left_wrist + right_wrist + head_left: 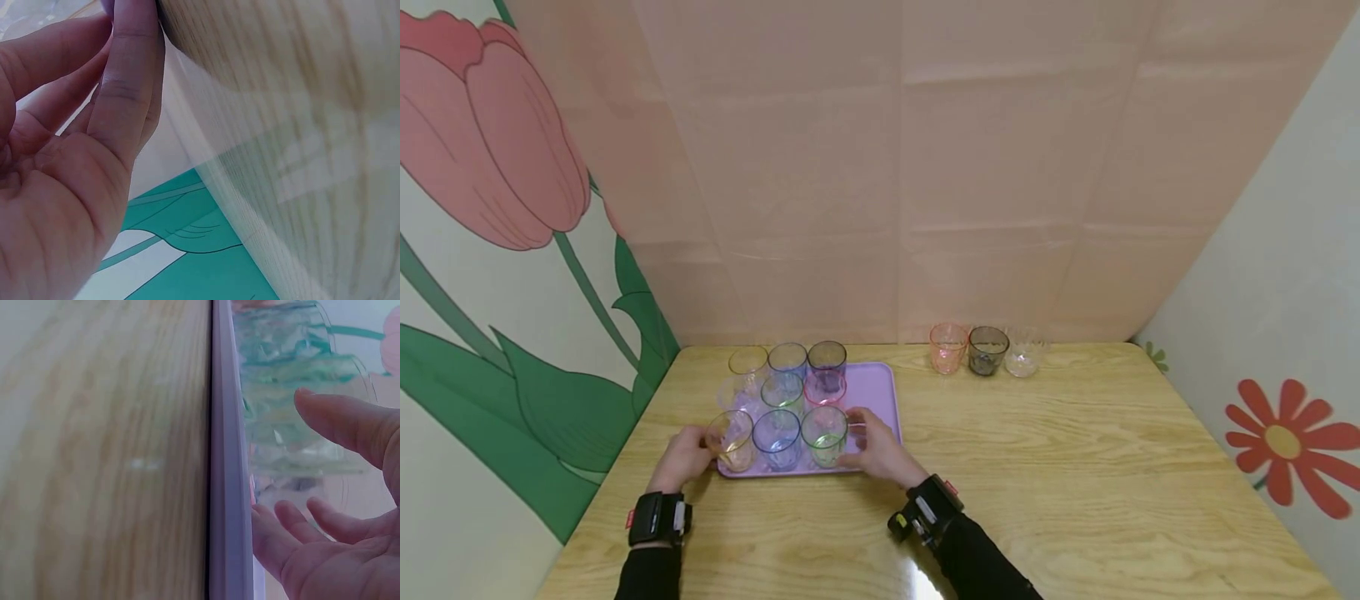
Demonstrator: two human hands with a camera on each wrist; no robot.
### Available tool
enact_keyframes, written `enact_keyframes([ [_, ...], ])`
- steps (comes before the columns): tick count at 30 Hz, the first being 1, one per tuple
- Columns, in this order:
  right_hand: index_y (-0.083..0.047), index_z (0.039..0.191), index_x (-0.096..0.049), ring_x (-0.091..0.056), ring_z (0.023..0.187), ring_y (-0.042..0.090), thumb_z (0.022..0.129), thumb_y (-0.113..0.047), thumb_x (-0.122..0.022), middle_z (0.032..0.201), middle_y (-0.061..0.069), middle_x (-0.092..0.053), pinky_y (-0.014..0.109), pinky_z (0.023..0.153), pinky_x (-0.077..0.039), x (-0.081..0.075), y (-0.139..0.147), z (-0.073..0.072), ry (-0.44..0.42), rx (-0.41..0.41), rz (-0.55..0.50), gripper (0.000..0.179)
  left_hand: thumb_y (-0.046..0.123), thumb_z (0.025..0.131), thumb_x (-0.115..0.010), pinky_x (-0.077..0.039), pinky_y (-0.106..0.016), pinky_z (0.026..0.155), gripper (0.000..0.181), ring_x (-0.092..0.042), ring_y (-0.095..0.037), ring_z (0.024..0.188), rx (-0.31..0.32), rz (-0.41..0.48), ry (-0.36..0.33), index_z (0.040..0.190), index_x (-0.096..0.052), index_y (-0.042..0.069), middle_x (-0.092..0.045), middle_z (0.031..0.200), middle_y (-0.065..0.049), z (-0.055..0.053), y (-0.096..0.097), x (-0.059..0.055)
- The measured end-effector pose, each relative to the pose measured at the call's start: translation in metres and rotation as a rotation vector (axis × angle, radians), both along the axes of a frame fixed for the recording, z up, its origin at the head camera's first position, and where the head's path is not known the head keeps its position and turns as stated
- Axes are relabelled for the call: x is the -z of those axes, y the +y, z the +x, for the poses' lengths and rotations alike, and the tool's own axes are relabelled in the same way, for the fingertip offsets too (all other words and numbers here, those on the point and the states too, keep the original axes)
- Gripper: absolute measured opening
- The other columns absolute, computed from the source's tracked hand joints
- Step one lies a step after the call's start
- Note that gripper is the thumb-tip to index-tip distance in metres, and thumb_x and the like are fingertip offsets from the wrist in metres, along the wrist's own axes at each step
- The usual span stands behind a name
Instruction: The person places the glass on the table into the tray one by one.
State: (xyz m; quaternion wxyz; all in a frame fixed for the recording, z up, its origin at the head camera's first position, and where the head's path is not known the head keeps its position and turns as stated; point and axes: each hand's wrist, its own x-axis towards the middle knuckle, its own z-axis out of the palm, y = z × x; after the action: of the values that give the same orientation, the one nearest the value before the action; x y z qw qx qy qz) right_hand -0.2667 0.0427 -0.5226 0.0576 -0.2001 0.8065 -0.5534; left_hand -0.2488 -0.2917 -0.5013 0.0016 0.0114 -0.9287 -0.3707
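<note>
A lilac tray [874, 392] carries several tinted drinking glasses in rows. Its front row has a yellow glass [734, 450], a blue glass [777, 446] and a green glass [824, 442]. At the tray's left edge, my left hand [683, 457] touches the side of the yellow glass with nearly straight fingers; their tips are partly cut off in the left wrist view. On the other side, my right hand [880, 450] is spread beside the green glass. In the right wrist view its thumb [340, 422] and fingers stand apart, close to the glass and above the tray rim [231, 487].
Behind the front row stand a pink-rimmed glass [825, 390], a dark grey glass [827, 356] and other tinted glasses. A coral glass [948, 350], a dark glass [987, 352] and a clear glass [1025, 357] stand at the wooden table's [1075, 467] back edge.
</note>
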Motion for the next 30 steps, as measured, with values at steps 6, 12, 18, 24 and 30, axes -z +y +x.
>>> enact_keyframes([
  [6,0.015,0.139,-0.040,-0.049,0.128,0.052,0.076,0.012,-0.076,0.139,0.037,-0.047,0.056,0.107,-0.042,0.000,0.011,-0.005,-0.011,-0.009,-0.049,0.072,-0.008,0.081,-0.056,-0.044,-0.031,0.062,0.012,-0.052,-0.021,0.070,-0.001,0.011,-0.004,0.077,-0.063,0.001,-0.060,0.079,-0.008,0.000,0.000,0.002],
  [12,0.014,0.137,-0.043,-0.052,0.127,0.050,0.081,0.011,-0.072,0.137,0.037,-0.050,0.055,0.107,-0.043,-0.001,0.022,-0.014,0.018,0.061,-0.049,0.063,-0.008,0.083,-0.057,-0.046,-0.030,0.063,0.015,-0.053,-0.021,0.072,-0.013,0.019,-0.025,0.073,-0.061,0.003,-0.060,0.080,-0.008,0.000,0.000,0.003],
  [18,0.015,0.137,-0.045,-0.052,0.127,0.049,0.087,0.006,-0.070,0.136,0.036,-0.052,0.055,0.108,-0.042,0.000,0.034,-0.024,0.048,0.162,-0.134,0.057,-0.008,0.083,-0.057,-0.047,-0.030,0.064,0.015,-0.055,-0.021,0.073,-0.013,0.016,-0.026,0.074,-0.062,0.002,-0.061,0.083,-0.009,-0.001,0.000,0.003],
  [24,0.009,0.137,-0.051,-0.054,0.126,0.044,0.088,0.004,-0.071,0.134,0.031,-0.056,0.053,0.107,-0.044,-0.005,0.051,-0.033,0.072,0.303,-0.162,0.053,-0.007,0.083,-0.058,-0.045,-0.030,0.064,0.012,-0.053,-0.022,0.072,-0.018,-0.002,-0.026,0.077,-0.063,0.002,-0.061,0.081,-0.008,-0.002,0.000,0.002],
  [30,0.007,0.135,-0.054,-0.056,0.125,0.042,0.090,0.000,-0.072,0.133,0.029,-0.058,0.050,0.106,-0.046,-0.008,0.072,-0.042,0.088,0.421,-0.159,0.049,-0.007,0.084,-0.057,-0.048,-0.031,0.067,0.014,-0.057,-0.023,0.078,-0.017,0.007,-0.033,0.076,-0.063,0.002,-0.063,0.086,-0.010,-0.002,-0.001,0.003],
])
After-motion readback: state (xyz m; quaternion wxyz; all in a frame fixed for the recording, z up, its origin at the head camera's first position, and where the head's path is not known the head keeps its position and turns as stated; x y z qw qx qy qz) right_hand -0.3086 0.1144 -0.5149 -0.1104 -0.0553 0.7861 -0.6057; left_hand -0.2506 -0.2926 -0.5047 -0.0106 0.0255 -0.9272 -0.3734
